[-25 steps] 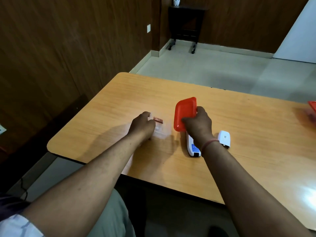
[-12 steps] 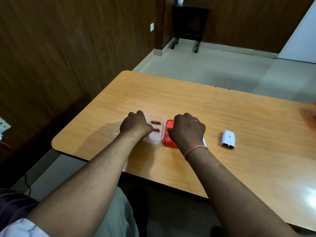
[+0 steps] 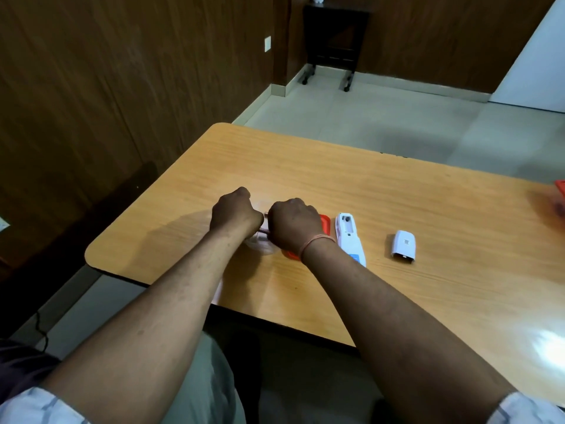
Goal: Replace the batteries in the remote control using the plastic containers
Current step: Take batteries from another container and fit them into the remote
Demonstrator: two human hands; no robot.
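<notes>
While curling over the clear container (image 3: 260, 244), both hands, left hand (image 3: 234, 214) and right hand (image 3: 295, 223), hiding each grip: cannot tell. Lying just right of the red lid (image 3: 324, 223) on the counter (image 3: 428, 209), remote (image 3: 348, 237), long axis pointing away, slightly left; battery cover (image 3: 404, 246) apart.

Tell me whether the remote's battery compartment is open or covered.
Open. The remote lies back-up with its compartment exposed, and its white cover lies apart on the table.
</notes>
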